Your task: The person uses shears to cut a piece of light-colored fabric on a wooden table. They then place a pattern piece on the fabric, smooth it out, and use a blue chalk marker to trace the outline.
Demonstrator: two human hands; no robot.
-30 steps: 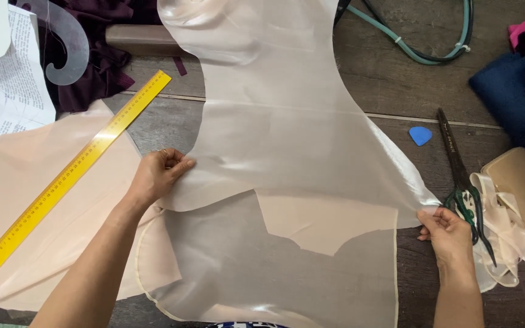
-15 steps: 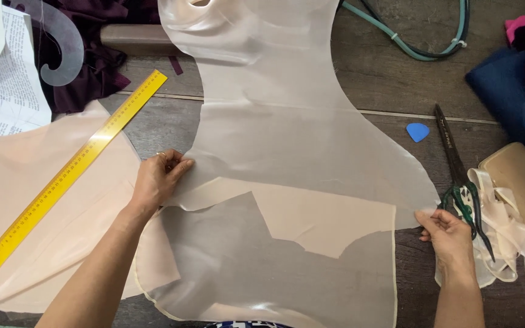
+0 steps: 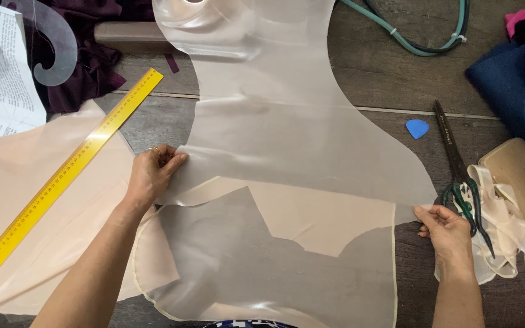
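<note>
With the left hand [image 3: 152, 175] and right hand [image 3: 443, 229] each pinched shut on opposite edges of the sheer fabric [image 3: 287, 127] spread mid-table, uneven pull could skew or wrinkle it over the peach piece [image 3: 311, 212].

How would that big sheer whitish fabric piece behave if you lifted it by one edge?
The sheer whitish fabric piece would probably droop limply: it ripples and folds where the left hand and right hand pinch it. It looks very light, see-through, and its sheen suggests it slides easily.
</note>
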